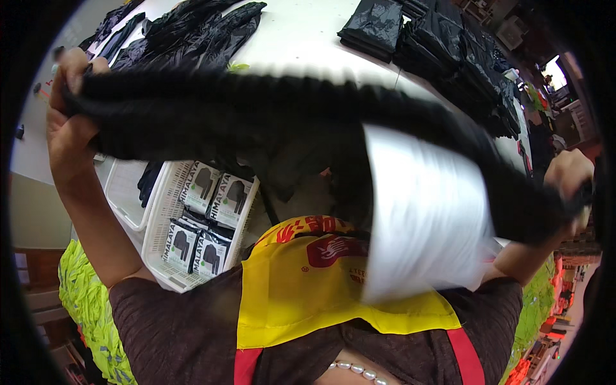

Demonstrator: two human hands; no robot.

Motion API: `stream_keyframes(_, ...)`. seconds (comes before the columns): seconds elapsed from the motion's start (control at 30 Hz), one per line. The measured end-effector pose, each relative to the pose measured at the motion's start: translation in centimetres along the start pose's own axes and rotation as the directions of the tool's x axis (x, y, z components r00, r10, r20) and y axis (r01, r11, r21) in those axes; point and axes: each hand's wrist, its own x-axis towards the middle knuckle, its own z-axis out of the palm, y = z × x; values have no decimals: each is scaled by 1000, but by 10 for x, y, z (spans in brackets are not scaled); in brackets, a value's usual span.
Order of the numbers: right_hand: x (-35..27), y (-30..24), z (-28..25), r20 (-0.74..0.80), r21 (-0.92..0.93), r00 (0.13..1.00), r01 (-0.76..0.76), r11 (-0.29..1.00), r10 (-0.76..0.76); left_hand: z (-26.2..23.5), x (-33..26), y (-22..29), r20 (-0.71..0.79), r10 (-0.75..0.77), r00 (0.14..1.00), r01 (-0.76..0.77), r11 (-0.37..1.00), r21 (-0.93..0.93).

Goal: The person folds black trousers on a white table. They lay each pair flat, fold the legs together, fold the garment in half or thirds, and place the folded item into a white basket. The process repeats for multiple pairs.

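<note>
A black garment [244,112] with a gathered, elastic-looking edge is stretched wide in front of me, smeared by motion. My left hand [74,122] is closed on its left end, raised high. At the far right, my right hand [571,176] grips the other end, slightly lower and blurred. A white sheet-like piece [427,212] hangs from or lies against the garment's right half; how it is attached I cannot make out. The garment's lower part is dark and hard to tell.
A white plastic basket [154,240] holds several flat packets [183,240] below my left arm, beside a white tray [122,186]. Black garments [186,35] lie on the white table [301,32]. Black folded bundles [443,51] are stacked at far right. Yellow-green clothing [93,308] lies at lower left.
</note>
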Motion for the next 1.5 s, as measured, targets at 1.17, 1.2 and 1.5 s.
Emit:
stream_keyframes(1.17, 124, 8, 127, 148, 383, 965, 143, 913, -214, 137, -77, -290, -601, -729, 328, 450, 680, -579)
stream_keyframes(1.2, 125, 5, 130, 128, 410, 967, 152, 899, -222, 138, -84, -312, -601, -688, 406, 399, 725, -561)
stream_keyframes(1.5, 114, 51, 70, -16, 564, 999, -31, 825, 49, 175, -89, -263, 203, -802, 561, 348, 5, -938)
